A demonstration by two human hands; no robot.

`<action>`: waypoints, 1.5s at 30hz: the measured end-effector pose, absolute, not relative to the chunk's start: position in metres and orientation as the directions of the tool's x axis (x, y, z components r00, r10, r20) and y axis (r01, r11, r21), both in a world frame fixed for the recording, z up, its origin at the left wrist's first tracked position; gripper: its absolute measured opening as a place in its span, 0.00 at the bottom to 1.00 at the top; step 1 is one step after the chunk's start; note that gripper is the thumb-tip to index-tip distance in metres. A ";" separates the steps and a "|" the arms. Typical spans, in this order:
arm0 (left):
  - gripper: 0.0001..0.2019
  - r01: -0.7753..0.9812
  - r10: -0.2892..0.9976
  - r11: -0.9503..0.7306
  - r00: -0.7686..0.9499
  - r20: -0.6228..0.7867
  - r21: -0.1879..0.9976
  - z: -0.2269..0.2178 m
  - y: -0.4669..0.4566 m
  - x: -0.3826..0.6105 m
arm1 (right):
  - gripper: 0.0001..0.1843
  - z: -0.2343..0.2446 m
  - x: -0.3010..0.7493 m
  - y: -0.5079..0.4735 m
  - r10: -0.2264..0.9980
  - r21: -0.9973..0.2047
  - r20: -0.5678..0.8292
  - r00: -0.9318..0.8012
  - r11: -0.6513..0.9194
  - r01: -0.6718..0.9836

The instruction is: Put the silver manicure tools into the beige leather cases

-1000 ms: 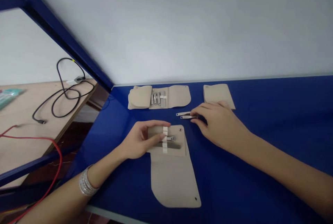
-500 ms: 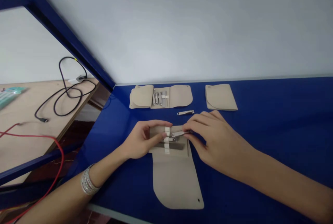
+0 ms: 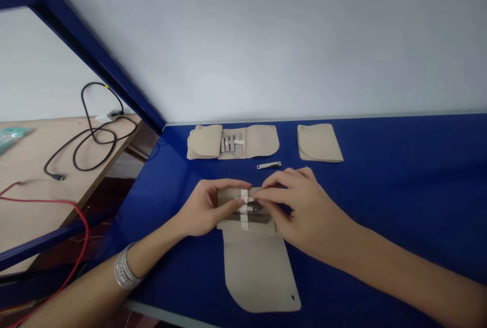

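Note:
A beige case (image 3: 258,277) lies unfolded on the blue table, its rounded flap towards me. My left hand (image 3: 203,207) grips the case's left side, thumb beside the white elastic band (image 3: 244,224) and forefinger along the far edge. My right hand (image 3: 308,208) pinches a small nail clipper, mostly covered by the fingers, with its end at the band's far loop. Another nail clipper (image 3: 251,209) sits under the band just below. Nearer to me, a flat grey metal strip (image 3: 261,218) is held by the same band.
Behind the case lies a loose nail clipper (image 3: 269,165). A second beige case (image 3: 262,141), open with several metal tools, and a folded case (image 3: 321,143) lie near the wall. At left are a black cable (image 3: 91,130), a red cable (image 3: 81,211) and a blue frame post (image 3: 91,48).
My right hand has moved left, bringing the nail clipper to the elastic band; its fingers now cover most of it. My left hand keeps its hold on the case.

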State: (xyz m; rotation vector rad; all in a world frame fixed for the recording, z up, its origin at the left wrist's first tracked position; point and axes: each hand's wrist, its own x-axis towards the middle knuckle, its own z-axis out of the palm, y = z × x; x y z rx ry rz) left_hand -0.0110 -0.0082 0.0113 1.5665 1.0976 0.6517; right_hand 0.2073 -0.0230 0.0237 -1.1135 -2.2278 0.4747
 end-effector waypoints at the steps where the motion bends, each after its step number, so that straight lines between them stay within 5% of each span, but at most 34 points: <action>1: 0.20 0.316 0.893 -0.011 0.429 -0.132 0.949 0.011 -0.008 -0.011 | 0.12 0.024 0.208 -0.022 0.811 -0.565 0.350 -0.468 0.582 0.585; 11: 0.18 0.294 0.885 0.017 0.440 -0.151 0.956 0.013 -0.010 -0.010 | 0.07 0.024 0.208 -0.014 0.827 -0.578 0.436 -0.355 0.560 0.594; 17: 0.20 0.319 0.884 0.044 0.429 -0.186 0.947 0.011 -0.011 -0.011 | 0.11 0.009 0.240 0.025 0.872 -0.364 0.387 -0.300 0.443 0.819; 27: 0.18 0.272 0.888 0.101 0.410 -0.211 0.957 0.010 -0.009 -0.011 | 0.05 0.012 0.234 0.019 0.866 -0.460 0.383 -0.322 0.481 0.747; 35: 0.17 0.290 0.902 0.019 0.409 -0.142 0.957 0.006 -0.009 -0.013 | 0.04 0.031 0.225 -0.010 0.772 -0.446 0.379 -0.511 0.636 0.630; 45: 0.14 0.268 0.894 -0.004 0.433 -0.116 0.963 0.010 -0.010 -0.008 | 0.04 0.020 0.211 -0.014 0.800 -0.558 0.397 -0.449 0.599 0.574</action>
